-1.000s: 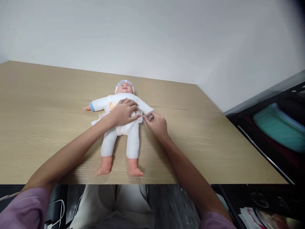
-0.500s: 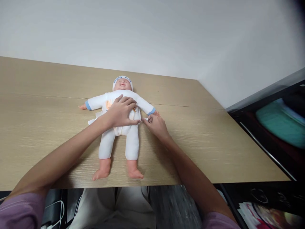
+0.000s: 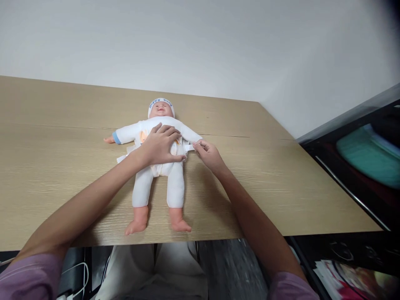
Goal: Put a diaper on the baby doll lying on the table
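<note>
A baby doll (image 3: 170, 189) in a white suit and a white cap lies face up on the wooden table (image 3: 46, 166), head away from me. A white diaper (image 3: 162, 168) sits around its waist, with one corner sticking out on the left. My left hand (image 3: 161, 146) lies flat on the doll's belly, pressing the diaper front. My right hand (image 3: 208, 153) is at the doll's left side and pinches the diaper's white tab (image 3: 189, 147), pulled out sideways. The doll's far hand is hidden behind my right hand.
The table's front edge runs just below the doll's feet. To the right stands a dark shelf unit (image 3: 359, 175) with a teal bundle (image 3: 370, 156) in it. Magazines (image 3: 346, 285) lie on the floor at the lower right. White cables (image 3: 76, 277) hang at the lower left.
My right hand has risen from the table beside the doll's hip and drawn the diaper tab out to the right. My left hand stays on the belly.
</note>
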Available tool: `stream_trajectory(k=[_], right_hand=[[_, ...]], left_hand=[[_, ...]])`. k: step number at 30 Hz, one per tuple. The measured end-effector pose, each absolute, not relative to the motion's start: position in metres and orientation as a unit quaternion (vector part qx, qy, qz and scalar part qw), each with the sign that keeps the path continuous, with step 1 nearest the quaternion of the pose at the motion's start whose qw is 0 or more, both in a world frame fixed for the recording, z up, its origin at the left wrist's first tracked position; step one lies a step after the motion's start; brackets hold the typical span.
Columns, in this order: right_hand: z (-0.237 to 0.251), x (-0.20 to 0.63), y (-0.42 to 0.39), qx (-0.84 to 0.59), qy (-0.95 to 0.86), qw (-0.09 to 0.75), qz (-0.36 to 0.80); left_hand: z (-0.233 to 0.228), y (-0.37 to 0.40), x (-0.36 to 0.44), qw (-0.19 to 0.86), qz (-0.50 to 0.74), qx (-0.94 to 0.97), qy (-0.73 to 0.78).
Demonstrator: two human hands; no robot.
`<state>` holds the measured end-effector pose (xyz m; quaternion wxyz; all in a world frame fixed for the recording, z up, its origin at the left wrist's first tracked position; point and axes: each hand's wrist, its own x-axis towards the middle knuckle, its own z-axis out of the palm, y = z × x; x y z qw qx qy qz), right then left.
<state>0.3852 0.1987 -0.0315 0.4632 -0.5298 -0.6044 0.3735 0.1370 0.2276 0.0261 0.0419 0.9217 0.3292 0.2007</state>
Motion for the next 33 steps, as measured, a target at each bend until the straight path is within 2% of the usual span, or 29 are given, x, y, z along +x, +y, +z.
stream_trajectory(k=[9,21,25,29,33], right_hand=[[-0.035,0.38,0.198,-0.509,-0.597,0.479,0.395],[-0.024,0.343,0.226,-0.476,-0.644,0.454,0.39],[-0.026,0.328,0.235,-0.517,-0.656,0.431,0.342],[-0.025,0.32,0.218,-0.537,-0.636,0.459,0.311],[-0.019,0.322,0.184,-0.511,-0.691,0.479,0.175]], left_hand=[[0.028,0.226,0.137,0.039,0.197,0.921,0.335],[0.03,0.232,0.132,0.119,0.203,0.907,0.348],[0.028,0.231,0.133,0.123,0.209,0.905,0.348],[0.029,0.229,0.133,0.118,0.208,0.906,0.349],[0.028,0.229,0.132,0.118,0.214,0.909,0.338]])
